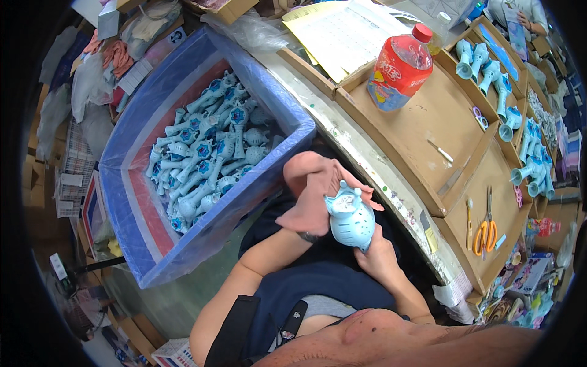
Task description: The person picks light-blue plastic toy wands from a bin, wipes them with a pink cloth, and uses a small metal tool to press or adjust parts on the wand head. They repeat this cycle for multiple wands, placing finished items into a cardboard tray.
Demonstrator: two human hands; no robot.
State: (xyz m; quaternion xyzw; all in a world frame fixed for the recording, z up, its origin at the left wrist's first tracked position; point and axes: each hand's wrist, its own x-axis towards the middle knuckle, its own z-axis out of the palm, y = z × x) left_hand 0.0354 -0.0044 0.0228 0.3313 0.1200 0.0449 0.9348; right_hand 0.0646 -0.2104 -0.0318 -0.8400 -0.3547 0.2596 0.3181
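My right hand (377, 259) grips a light blue plastic toy part (353, 222) by its lower end. The part has a rounded body with small holes and slots, and a ring-like piece at its top. A pink cloth (306, 186) drapes over my left hand and hides its fingers; the dark band on that wrist shows below it. The cloth lies against the upper left side of the toy part. Both hands are above my lap, between the blue bin and the workbench.
At left, a blue-lined bin (183, 257) holds many light blue toy parts (202, 153). On the bench, a cardboard tray (403, 147) carries a red-labelled bottle (400, 67), a white-handled tool (440, 151) and orange scissors (486, 232). More blue parts (489, 76) lie in the far right compartments.
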